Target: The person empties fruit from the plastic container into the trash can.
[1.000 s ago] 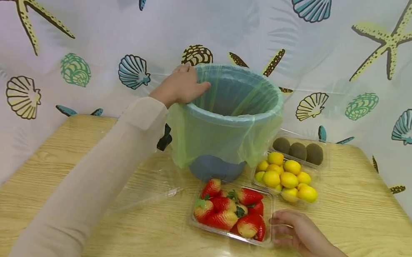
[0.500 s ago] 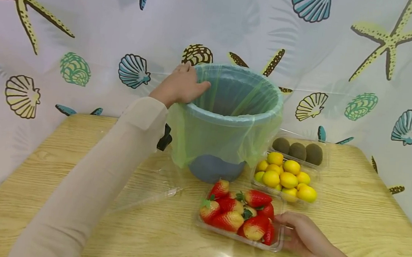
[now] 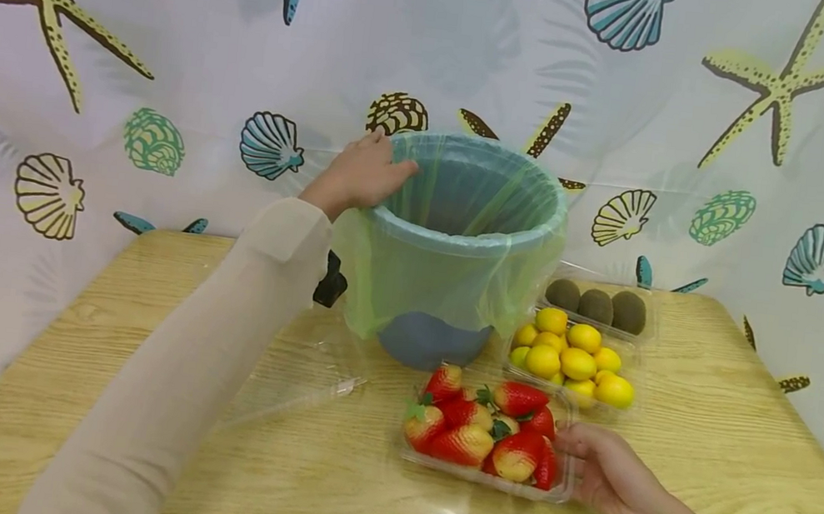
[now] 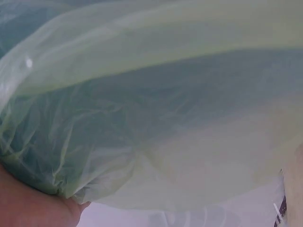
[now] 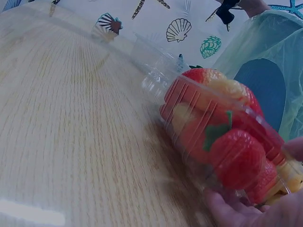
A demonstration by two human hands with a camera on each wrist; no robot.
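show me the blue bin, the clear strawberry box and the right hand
Blue bin (image 3: 433, 343): head view, bare lower wall below the liner (image 3: 424, 283).
Clear strawberry box (image 3: 482, 479): head view, front rim.
Right hand (image 3: 617, 483): head view, middle of the hand.

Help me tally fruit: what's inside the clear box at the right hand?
Red strawberries with pale patches and some green leaves lie in the clear box. Any in the pile's middle are covered.
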